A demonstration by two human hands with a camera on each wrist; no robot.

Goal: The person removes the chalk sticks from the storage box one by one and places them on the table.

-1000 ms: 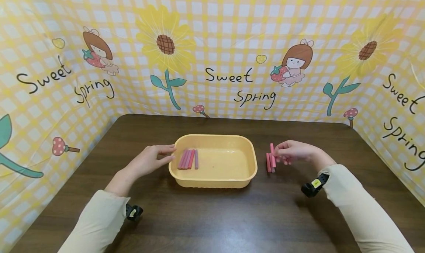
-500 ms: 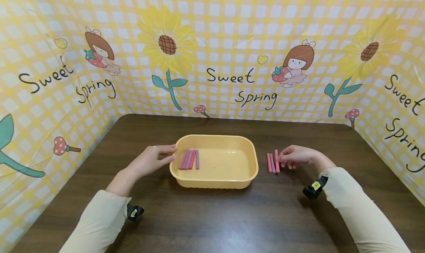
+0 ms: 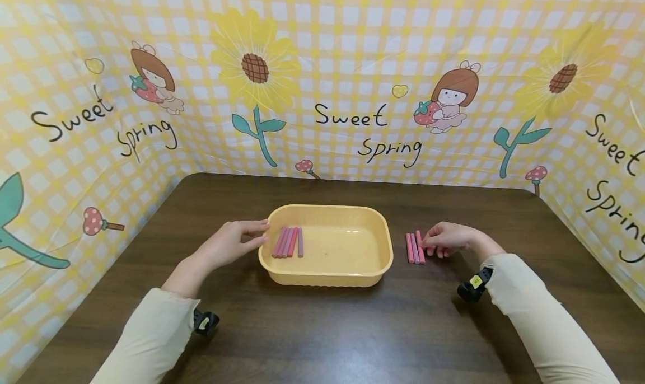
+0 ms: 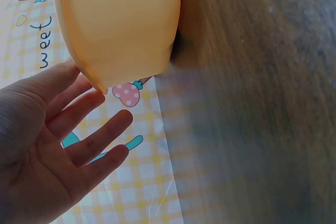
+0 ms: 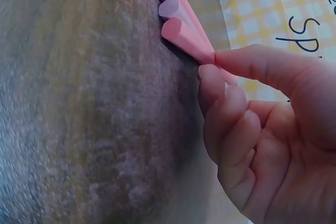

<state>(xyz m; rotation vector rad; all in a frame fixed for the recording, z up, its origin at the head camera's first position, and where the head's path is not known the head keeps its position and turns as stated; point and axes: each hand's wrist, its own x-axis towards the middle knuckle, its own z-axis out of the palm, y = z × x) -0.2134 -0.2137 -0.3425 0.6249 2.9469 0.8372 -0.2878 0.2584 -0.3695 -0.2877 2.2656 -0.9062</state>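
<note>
And here's the right hand (image 3: 447, 239), thumb and forefinger pinching a pink stick (image 3: 420, 247), the other fingers folded in beneath! That stick lies at the fingertips, just left of the hand, long axis running from the person's side out toward the cloth (image 3: 347, 48), far end leaning a touch left. The pinch sits partway along it, and in the right wrist view the near end pokes clear of the fingers, over the table (image 3: 327, 333).

Look just past the fingertips, further left: a lavender stick (image 3: 415, 248) close alongside, then a second pink stick (image 3: 409, 248), the trio nearly parallel, near ends almost level (whether the held one touches its lavender neighbour, I can't tell).

Across to the left hand (image 3: 229, 243), and it's relaxed, fingers loosely spread, fingertips at the left rim of the yellow tray (image 3: 327, 279). Just right of those fingertips, inside the tray, there's a close row of pink and purple sticks (image 3: 284, 243), long axes also running near to far but far ends leaning right. On the row's far side from the hand, a purple stick (image 3: 300, 243) sits slightly apart, standing straighter in line.
</note>
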